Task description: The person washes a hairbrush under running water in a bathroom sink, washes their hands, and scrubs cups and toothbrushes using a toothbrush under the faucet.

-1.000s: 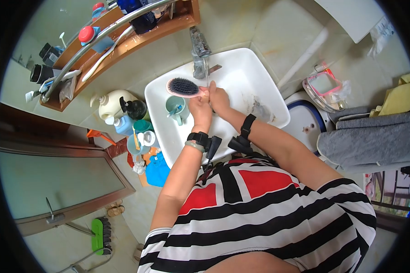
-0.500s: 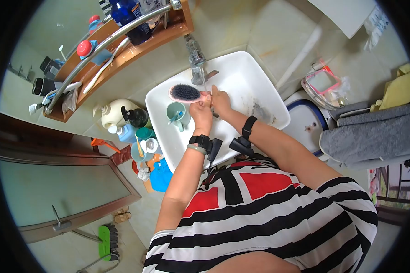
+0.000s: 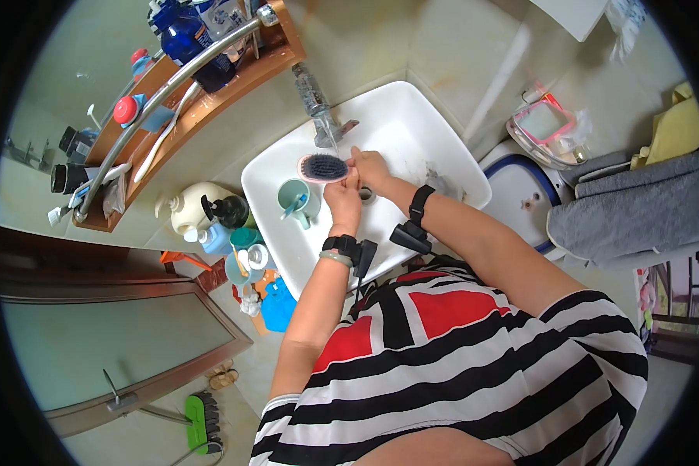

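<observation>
A pink hairbrush (image 3: 324, 168) with dark bristles facing up is held over the white sink (image 3: 408, 105), under the tap. My left hand (image 3: 344, 206) is closed at the brush's handle, just below its head. My right hand (image 3: 372, 170) is closed at the handle's end, against the left fingers; most of the handle is hidden. Water runs from the tap (image 3: 312, 93) close to the brush head. In the sink's left part stands a light green cup (image 3: 309, 203) with a blue item inside.
A wooden shelf (image 3: 233, 78) with a metal rail holds bottles and a toothbrush at upper left. Several pump bottles (image 3: 186, 208) crowd the sink's left side. Right of it are a blue-rimmed basin (image 3: 555, 206) and a grey towel (image 3: 625, 221).
The brush has shifted slightly right and down, its head turned closer to level. My right hand has drawn in closer to the handle. The whole view has shifted a little.
</observation>
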`<state>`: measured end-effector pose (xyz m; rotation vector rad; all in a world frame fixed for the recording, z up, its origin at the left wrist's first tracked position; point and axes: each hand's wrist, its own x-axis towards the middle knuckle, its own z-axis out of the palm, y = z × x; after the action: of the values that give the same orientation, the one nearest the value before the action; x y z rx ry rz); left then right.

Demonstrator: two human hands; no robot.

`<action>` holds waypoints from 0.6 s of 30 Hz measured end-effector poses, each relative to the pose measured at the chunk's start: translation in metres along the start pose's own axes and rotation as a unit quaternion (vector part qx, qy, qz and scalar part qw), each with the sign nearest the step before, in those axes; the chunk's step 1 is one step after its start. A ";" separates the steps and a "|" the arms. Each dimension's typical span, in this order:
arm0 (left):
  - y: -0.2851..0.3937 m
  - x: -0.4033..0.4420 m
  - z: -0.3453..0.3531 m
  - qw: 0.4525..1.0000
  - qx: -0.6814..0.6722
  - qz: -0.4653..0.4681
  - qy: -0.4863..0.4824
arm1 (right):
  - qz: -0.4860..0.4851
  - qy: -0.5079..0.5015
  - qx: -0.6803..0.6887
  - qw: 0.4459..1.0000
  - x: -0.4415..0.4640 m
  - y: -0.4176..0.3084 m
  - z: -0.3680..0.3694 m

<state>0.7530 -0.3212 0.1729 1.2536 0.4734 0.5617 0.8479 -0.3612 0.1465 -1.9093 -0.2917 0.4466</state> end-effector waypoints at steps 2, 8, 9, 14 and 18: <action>-0.006 0.001 -0.006 1.000 0.009 0.025 0.002 | 0.021 -0.039 0.092 0.995 -0.005 -0.007 -0.002; 0.000 -0.007 -0.009 0.978 0.181 0.102 0.037 | 0.022 -0.039 -0.042 0.998 0.020 0.019 0.012; -0.004 -0.005 -0.013 0.977 0.183 0.103 0.038 | -0.003 -0.028 -0.088 0.996 0.019 0.023 0.014; -0.012 0.001 -0.029 0.964 0.262 0.044 -0.002 | -0.004 -0.110 -0.178 0.978 0.032 0.053 0.019; -0.021 0.008 -0.032 0.957 0.288 0.019 -0.035 | -0.223 -0.120 -0.490 0.834 0.021 0.053 0.020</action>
<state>0.7425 -0.2966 0.1441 1.8355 0.5756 0.4193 0.8578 -0.3559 0.0874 -2.6496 -1.3111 0.2122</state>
